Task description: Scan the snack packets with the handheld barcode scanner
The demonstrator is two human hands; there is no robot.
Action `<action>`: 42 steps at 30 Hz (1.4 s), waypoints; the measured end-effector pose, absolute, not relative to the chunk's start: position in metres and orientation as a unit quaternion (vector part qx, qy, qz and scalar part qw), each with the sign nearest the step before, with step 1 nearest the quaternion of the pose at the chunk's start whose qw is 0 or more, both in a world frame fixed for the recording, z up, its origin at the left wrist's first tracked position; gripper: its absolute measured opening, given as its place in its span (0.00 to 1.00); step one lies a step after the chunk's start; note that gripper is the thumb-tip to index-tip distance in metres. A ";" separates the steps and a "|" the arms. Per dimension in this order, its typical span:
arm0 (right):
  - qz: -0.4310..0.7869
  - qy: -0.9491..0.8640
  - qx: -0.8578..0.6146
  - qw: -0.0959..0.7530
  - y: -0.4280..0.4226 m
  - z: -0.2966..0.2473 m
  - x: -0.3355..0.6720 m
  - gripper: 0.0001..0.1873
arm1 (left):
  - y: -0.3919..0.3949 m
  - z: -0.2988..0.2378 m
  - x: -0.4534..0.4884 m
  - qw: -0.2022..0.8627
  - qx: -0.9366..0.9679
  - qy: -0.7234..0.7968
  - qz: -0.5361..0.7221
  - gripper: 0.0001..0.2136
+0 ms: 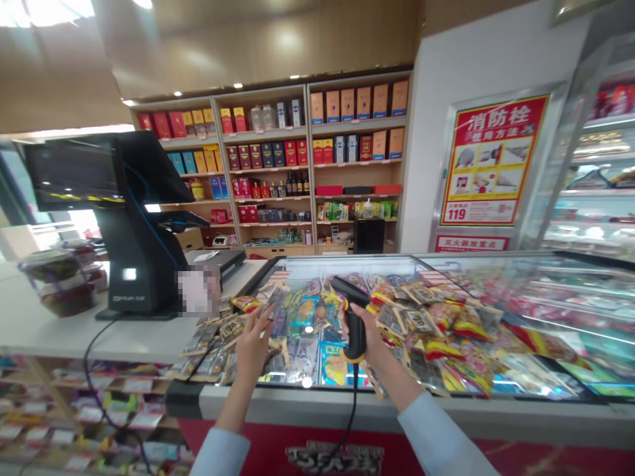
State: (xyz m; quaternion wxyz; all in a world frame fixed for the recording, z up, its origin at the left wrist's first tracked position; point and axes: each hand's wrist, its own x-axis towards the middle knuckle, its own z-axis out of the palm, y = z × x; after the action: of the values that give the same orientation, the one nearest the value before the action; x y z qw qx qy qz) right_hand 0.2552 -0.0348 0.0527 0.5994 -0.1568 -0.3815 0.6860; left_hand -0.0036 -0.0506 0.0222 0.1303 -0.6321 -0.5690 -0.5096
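A black and yellow barcode scanner [356, 330] is gripped in my right hand [373, 336], its head tilted up to the left and its cable hanging down past the freezer's front. My left hand [254, 337] reaches over the heap of snack packets [218, 340] on the left, palm down with its fingers stretched out. Whether its fingertips touch a packet I cannot tell. More snack packets [439, 324] in yellow, red and dark wrappers lie piled to the right of the scanner. Beneath both hands is the glass top of a chest freezer [297, 373].
On the white counter [44, 337] at left stand a black checkout terminal [141, 264] and stacked tubs [62, 281]. Shelves of boxed goods [268, 155] line the back wall. A red fire-hydrant sign [496, 162] hangs at right, beside a lit display fridge [595, 172].
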 end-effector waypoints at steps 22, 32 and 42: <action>0.566 -0.321 -0.203 0.732 -0.058 0.033 0.449 0.10 | 0.000 0.025 0.252 -0.045 -0.771 -0.413 -0.482 0.16; 0.578 -0.302 -0.217 0.727 -0.047 0.008 0.464 0.12 | 0.001 0.005 0.259 0.013 -0.826 -0.398 -0.399 0.21; 0.581 -0.292 -0.199 0.734 -0.047 0.005 0.466 0.11 | -0.004 0.005 0.264 0.027 -0.796 -0.430 -0.425 0.21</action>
State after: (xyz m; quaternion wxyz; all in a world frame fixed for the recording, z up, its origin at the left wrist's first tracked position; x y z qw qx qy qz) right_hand 0.4660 -0.0472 0.0054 0.7338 -0.1985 -0.2918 0.5806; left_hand 0.2639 -0.0041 0.0052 0.0272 -0.7964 -0.4299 -0.4245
